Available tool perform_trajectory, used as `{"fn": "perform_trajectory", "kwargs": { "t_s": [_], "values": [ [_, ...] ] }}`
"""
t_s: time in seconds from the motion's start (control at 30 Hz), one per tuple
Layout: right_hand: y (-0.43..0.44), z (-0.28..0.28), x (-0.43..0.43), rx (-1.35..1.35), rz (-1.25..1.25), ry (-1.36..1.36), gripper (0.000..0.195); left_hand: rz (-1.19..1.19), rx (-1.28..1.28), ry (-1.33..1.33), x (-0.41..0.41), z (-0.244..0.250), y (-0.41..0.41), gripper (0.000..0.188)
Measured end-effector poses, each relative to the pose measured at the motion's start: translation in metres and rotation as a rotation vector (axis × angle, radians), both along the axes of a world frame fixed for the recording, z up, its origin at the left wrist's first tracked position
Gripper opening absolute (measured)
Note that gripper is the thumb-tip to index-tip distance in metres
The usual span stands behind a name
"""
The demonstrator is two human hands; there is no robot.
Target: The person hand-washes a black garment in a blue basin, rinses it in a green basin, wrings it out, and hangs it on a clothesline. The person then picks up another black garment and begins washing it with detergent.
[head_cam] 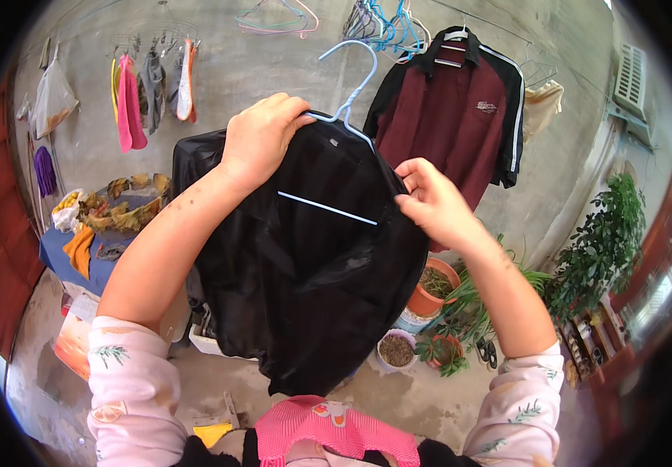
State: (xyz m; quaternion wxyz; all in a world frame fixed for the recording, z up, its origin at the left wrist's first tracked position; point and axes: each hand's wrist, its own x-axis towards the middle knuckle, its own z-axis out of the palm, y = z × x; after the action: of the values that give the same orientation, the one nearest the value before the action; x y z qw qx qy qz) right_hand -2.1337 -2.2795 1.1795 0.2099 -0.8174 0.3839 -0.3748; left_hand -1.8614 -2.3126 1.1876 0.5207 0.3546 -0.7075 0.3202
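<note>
A black garment (312,292) hangs in front of me on a light blue clothes hanger (374,67). The hook rises above its neckline and points left; the hanger's straight bottom bar shows lower down across the dark cloth. My left hand (266,137) is closed over the cloth's top edge beside the hanger's left arm. At the opposite shoulder, my right hand (432,201) pinches the edge of the same garment between thumb and fingers. Cloth hides the outer ends of the hanger's arms.
A maroon-and-black shirt (453,111) hangs on a line behind, near bunched hangers (388,26). Socks and insoles (131,105) dangle at left above a basket of dried leaves (126,204). Potted plants (429,280) stand below right, beside a shoe rack (596,338).
</note>
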Motion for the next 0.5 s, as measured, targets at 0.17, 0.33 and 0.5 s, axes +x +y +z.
{"fn": "perform_trajectory", "kwargs": {
  "t_s": [0.17, 0.33, 0.5],
  "values": [
    [-0.026, 0.01, -0.09, 0.202, 0.219, -0.303, 0.036, -0.206, 0.094, 0.091, -0.03, 0.004, -0.05, 0.017],
    [-0.03, 0.017, -0.123, -0.641, -0.15, 0.381, 0.05, -0.388, 0.108, 0.131, -0.091, 0.025, -0.103, 0.021],
    [-0.077, 0.039, -0.183, -0.731, -0.303, 0.108, 0.029, -0.57, 0.15, 0.212, -0.156, 0.059, -0.15, 0.026]
  ]
}}
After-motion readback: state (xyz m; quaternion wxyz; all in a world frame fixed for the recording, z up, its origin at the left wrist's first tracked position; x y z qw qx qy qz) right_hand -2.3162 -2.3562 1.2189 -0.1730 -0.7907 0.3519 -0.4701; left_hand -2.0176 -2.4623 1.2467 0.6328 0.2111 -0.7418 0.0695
